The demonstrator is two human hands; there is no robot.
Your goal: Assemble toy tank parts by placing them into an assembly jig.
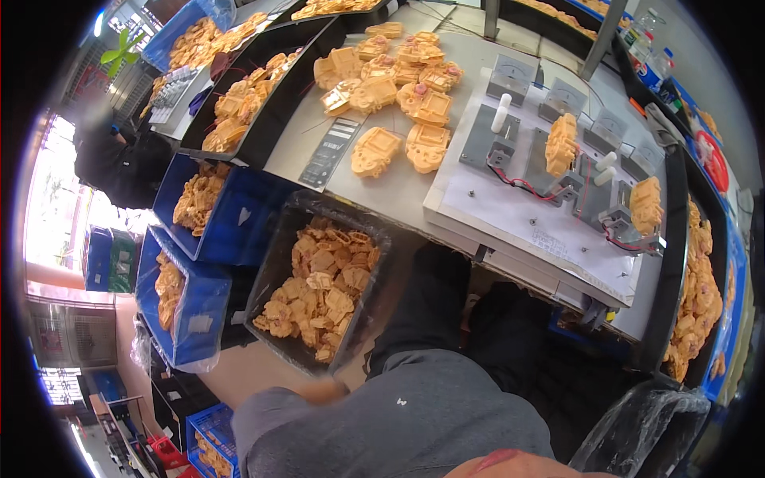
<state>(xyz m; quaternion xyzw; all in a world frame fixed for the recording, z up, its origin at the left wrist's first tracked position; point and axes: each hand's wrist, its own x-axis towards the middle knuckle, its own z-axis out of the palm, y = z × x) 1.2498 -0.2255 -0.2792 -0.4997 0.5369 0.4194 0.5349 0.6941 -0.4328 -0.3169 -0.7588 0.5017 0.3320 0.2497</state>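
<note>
A dark rectangular label card (330, 151) lies on the grey table (398, 195).

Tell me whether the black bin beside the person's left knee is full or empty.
Roughly full. The black bin holds a heap of orange plastic parts covering its bottom and reaching near the rim.

Orange plastic parts (398, 88) lie loose on the grey table (398, 191). A white board (510, 207) carries clamps, two holding orange parts, with meters (510, 76) behind it. Blue bins (239, 223) stand at left, black trays (279, 111) beyond. Far right, possibly bottles (649, 40).
</note>
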